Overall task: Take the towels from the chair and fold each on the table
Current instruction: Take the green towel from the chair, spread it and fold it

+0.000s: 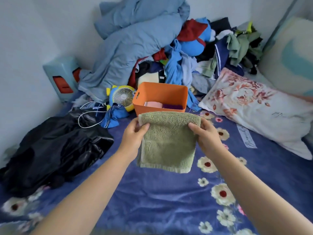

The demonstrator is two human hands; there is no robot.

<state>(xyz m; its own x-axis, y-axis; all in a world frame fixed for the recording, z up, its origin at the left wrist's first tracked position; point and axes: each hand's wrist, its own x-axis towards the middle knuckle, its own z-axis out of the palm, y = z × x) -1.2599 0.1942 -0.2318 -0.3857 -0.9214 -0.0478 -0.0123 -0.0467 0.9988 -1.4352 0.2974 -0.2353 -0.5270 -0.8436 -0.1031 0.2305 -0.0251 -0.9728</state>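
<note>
Green towel [169, 141] held up over flowered bed cover [160, 200], folded edge on top, hanging down; upper left corner pinched by left hand [135, 133], upper right by right hand [205, 133]; both equally near; orange basket [160, 94] just behind.

The scene is lit evenly by soft, diffuse daylight; no single source can be made out. Shadows are faint and short, and no glare is seen. Straight lines are bent outward at the edges by the wide-angle lens. Slight softness is noticed throughout, most in the near corners.
</note>
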